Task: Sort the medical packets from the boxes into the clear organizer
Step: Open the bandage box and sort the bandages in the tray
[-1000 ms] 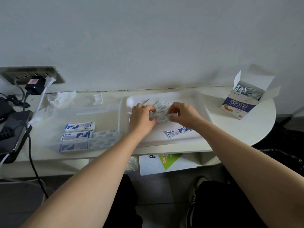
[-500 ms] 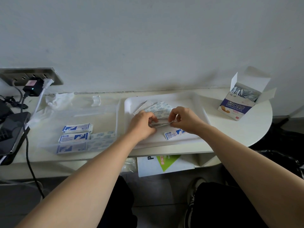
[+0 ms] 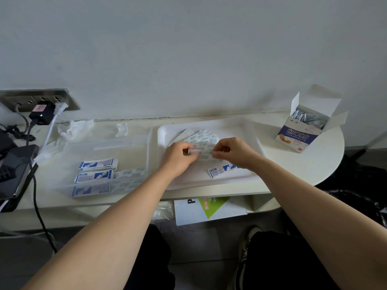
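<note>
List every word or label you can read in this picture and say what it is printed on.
"创口贴" and "CHUANGKOUTIE": front of the open box.
"创口贴": loose blue-and-white packet on the white tray; its fine print is too small.
"创口贴": stacked packets in the clear organizer.
"P", cut off: booklet under the table; its green-patch characters are unclear.
Patterned packets pinched by left hand and right hand: too blurred.
</note>
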`<state>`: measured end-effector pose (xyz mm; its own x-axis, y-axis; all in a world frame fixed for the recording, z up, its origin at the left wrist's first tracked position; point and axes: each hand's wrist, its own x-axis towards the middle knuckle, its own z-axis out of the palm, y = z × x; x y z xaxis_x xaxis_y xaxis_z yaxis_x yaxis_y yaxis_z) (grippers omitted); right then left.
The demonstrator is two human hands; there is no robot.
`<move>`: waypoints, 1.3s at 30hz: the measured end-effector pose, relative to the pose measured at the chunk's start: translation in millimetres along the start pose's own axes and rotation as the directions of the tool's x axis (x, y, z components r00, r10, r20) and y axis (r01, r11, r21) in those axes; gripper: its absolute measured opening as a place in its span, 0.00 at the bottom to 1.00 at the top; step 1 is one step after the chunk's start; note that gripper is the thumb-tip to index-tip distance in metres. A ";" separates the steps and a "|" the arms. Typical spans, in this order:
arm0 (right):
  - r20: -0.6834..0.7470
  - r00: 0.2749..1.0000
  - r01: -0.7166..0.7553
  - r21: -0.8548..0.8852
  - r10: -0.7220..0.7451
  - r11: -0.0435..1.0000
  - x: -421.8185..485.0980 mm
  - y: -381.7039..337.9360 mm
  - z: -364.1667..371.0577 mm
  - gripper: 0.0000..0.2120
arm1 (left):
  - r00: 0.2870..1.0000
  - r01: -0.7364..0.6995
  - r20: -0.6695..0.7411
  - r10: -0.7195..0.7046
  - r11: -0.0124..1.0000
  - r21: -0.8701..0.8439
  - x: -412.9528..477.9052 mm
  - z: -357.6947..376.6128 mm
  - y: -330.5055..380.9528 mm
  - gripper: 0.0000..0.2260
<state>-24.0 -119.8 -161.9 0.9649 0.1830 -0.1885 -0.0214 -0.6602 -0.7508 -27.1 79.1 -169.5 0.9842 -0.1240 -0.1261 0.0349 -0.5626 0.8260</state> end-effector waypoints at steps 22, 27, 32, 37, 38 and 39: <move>0.458 0.872 -0.481 0.736 0.173 0.476 -9.6 -14.3 -16.2 0.09 | 0.976 0.213 0.190 -0.102 0.579 -0.787 -9.6 0.9 31.8 0.03; 0.507 0.848 -0.526 0.762 0.157 0.378 -10.3 -11.7 -14.7 0.09 | 0.979 0.200 0.184 -0.084 0.540 -0.817 -10.9 4.1 31.7 0.05; 0.165 0.971 -0.236 0.560 0.172 0.794 -9.4 -13.5 -12.6 0.06 | 0.977 0.215 0.168 -0.135 0.591 -0.778 -7.8 1.8 31.3 0.10; -0.275 0.935 0.183 -0.169 -0.225 0.968 -8.1 -6.6 -6.4 0.03 | 0.998 0.056 0.013 -0.056 0.910 -0.411 -6.3 -2.4 12.1 0.10; -0.277 0.919 0.213 -0.250 -0.280 0.945 -7.3 -3.1 -3.6 0.02 | 1.000 0.019 0.012 -0.017 0.968 -0.250 -7.0 -1.4 7.8 0.11; -0.262 0.912 0.237 -0.295 -0.316 0.926 -6.4 1.2 -0.1 0.02 | 1.000 -0.016 0.026 0.017 0.998 -0.068 -6.9 0.6 3.6 0.12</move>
<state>-30.2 -121.8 -161.5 0.9551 0.1851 0.2314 0.2857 -0.7827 -0.5530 -33.9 77.4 -166.0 0.9798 -0.1551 -0.1260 0.0312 -0.5038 0.8632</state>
